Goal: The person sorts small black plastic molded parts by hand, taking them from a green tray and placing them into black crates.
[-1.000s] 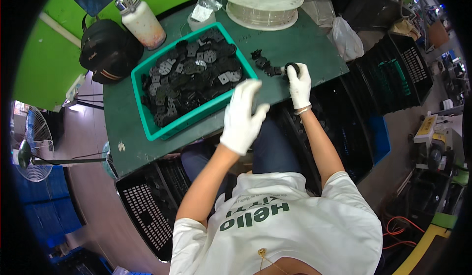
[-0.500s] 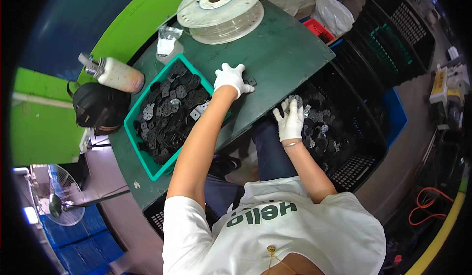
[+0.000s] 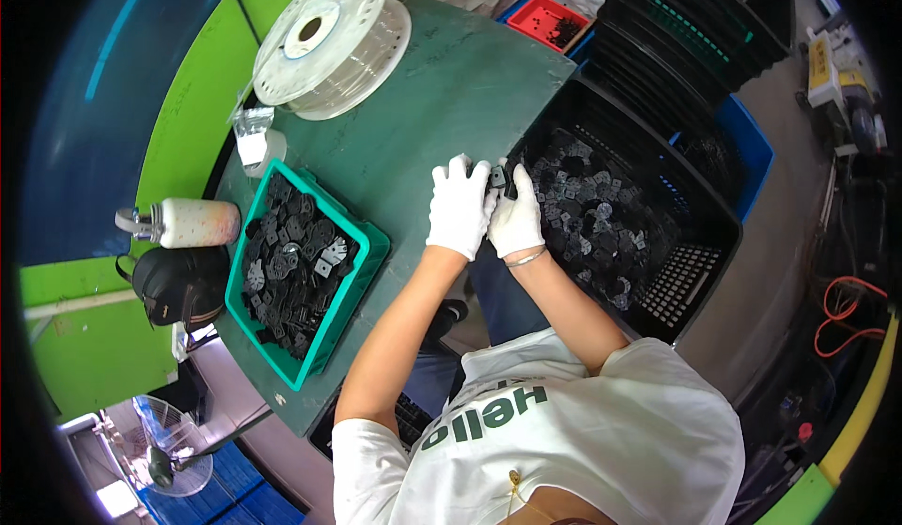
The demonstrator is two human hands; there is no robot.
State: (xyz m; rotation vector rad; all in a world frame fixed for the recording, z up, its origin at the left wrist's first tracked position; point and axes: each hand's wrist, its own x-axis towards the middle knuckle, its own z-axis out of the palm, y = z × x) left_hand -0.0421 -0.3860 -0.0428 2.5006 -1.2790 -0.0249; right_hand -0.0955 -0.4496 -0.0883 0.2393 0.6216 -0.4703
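Green table (image 3: pixel 456 79) alongside, left hand (image 3: pixel 458 210) and right hand (image 3: pixel 516 217) (gloved) pinch black parts (image 3: pixel 498 177) between them.

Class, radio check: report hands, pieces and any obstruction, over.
Right hand holding black pieces. Left hand close alongside, grip unclear. Black crate near, on the right; no obstruction seen between hands.

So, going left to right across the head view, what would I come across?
Black bag, teal tray, left hand, right hand, black parts crate.
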